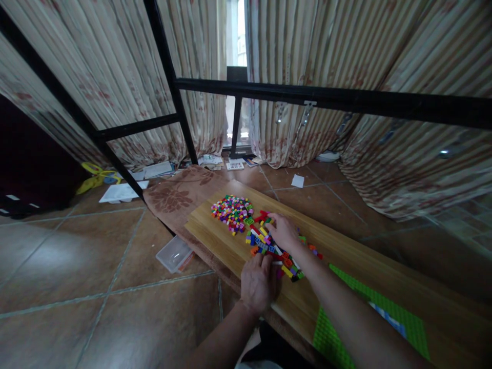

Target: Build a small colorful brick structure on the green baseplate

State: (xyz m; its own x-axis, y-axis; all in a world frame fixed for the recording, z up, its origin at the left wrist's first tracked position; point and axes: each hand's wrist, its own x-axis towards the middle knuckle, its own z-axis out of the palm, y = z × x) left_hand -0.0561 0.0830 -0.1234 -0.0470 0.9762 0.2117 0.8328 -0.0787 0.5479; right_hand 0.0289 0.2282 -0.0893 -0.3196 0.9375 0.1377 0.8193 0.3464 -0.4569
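A loose heap of colourful building bricks (263,246) lies on the wooden board. At its near edge is my left hand (258,282), back upward, with fingers bent together against the bricks; what they hold, if anything, is hidden. My right hand (285,233) reaches over the far side of the heap. Its thumb and fingers are apart, touching or just above red and yellow bricks, and no brick shows in its grasp. A separate pile of tiny multicoloured pieces (231,211) sits farther left. Beneath my right forearm lies a green studded baseplate (334,323) carrying some blue and white pieces (388,319).
The wooden board (215,241) rests on a brown patterned cloth (172,197). A clear plastic box (174,253) is on the tiled floor to the left. Black metal bars (326,97) cross ahead, before striped curtains (307,46). Papers (123,191) lie about the floor.
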